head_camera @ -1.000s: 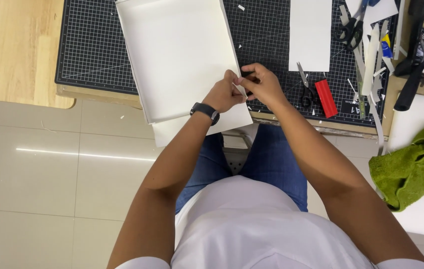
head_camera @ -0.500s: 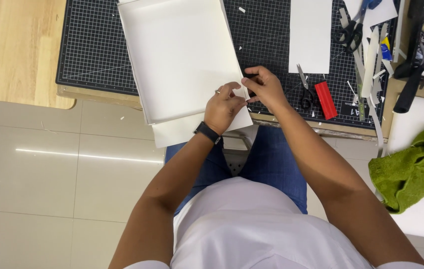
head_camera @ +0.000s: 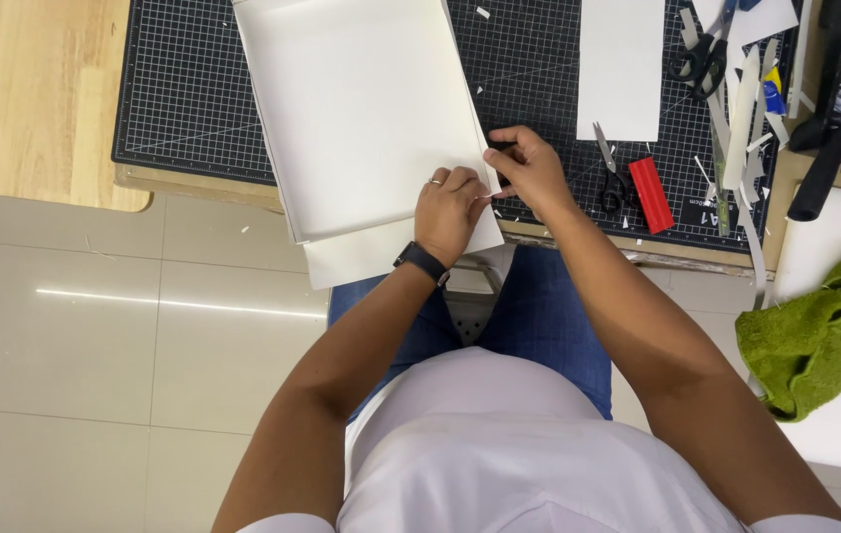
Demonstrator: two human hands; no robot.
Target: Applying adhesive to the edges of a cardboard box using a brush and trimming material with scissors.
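Pressing flat on the near right corner of a white cardboard tray [head_camera: 361, 109], the left hand [head_camera: 448, 207] lies palm down with its fingers together and spread over the board; a ring shows on one finger and a black watch [head_camera: 421, 262] sits on the wrist. The tray rests on a dark cutting mat [head_camera: 184, 89] with a grid, its near edge hanging past the table's front edge, and a loose white flap [head_camera: 361, 259] juts out below it toward the person's lap.

Just beside the left hand, at the tray's right edge, the right hand [head_camera: 529, 168] is curled with thumb and fingers pinched shut on something small and dark — possibly a knife or a pen, though too little of it shows to tell. The two hands are touching or nearly so at the corner.

Off to the right on the mat lie a white sheet [head_camera: 620, 69], small scissors [head_camera: 614, 178] and a red flat thing [head_camera: 651, 194] side by side, with larger black-handled scissors [head_camera: 699, 57] farther back among white paper strips. A green towel [head_camera: 825, 331] lies bunched on a white surface at the far right — well apart from both hands.
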